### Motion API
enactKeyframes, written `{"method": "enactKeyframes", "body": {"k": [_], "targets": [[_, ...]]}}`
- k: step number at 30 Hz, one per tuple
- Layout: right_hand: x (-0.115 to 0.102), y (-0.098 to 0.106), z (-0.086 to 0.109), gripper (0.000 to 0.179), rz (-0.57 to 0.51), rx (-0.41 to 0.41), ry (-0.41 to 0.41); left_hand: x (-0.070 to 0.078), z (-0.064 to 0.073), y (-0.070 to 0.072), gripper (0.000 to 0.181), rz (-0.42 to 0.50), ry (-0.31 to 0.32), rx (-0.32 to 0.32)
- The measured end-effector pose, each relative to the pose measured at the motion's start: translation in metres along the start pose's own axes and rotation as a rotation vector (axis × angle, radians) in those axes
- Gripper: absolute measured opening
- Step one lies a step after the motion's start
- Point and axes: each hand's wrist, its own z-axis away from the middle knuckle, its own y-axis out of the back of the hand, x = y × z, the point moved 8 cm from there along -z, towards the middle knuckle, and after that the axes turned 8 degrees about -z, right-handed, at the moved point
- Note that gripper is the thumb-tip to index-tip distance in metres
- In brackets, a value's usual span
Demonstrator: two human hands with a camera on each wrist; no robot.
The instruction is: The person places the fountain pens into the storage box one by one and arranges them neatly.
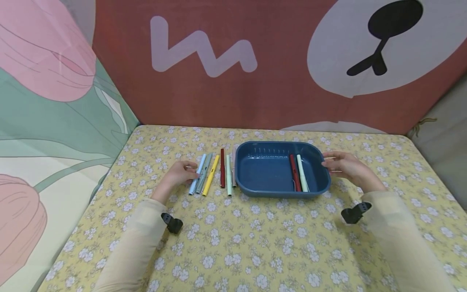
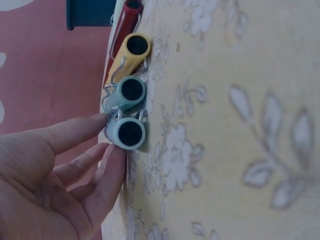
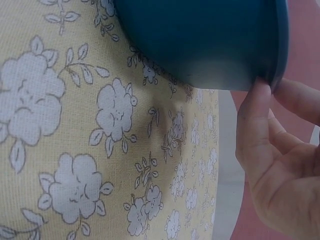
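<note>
My left hand (image 1: 178,173) is at a light blue pen (image 1: 197,174), the leftmost in a row on the cloth. In the left wrist view, thumb and fingertips pinch that pen (image 2: 126,134) near its clip. A grey-green pen (image 1: 203,173) and a yellow pen (image 1: 211,175) lie close beside it. Farther right are a red pen (image 1: 222,168), a light green pen (image 1: 228,175) and a pinkish pen (image 1: 234,166) against the tray. My right hand (image 1: 344,165) pinches the right rim of the dark blue tray (image 1: 262,190), fingers on the rim, thumb against its outer wall (image 3: 210,50).
Inside the tray, toward its right end, lie another red pen (image 1: 294,172) and another light green pen (image 1: 302,173). A yellow flowered cloth (image 1: 233,251) covers the table. A printed red curtain (image 1: 219,101) stands behind its far edge, with another printed panel (image 1: 54,121) at left.
</note>
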Motion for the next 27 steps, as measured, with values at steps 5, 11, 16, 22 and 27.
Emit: {"method": "enactKeyframes", "body": {"k": [5,11,16,22,27], "targets": [[0.0004,0.0002,-0.0007,0.063,-0.013,0.004,-0.011,0.0024,0.0002,-0.0009,0.046,-0.055,-0.007,0.009],[0.0,0.0007,-0.0009,0.063,-0.015,0.003,-0.017,0.0055,0.0022,-0.0025,0.047,-0.082,-0.007,-0.018],[-0.0015,0.0006,-0.0002,0.063,-0.019,0.006,-0.02,0.0052,0.0024,-0.0028,0.048,-0.078,-0.002,-0.032],[-0.0026,0.0008,-0.001,0.062,-0.037,0.01,-0.03,0.0048,0.0019,-0.0025,0.048,-0.076,0.004,-0.032],[-0.0013,0.0013,-0.001,0.063,-0.037,0.007,-0.029,0.0052,0.0025,-0.0019,0.049,-0.073,-0.004,-0.03]]}}
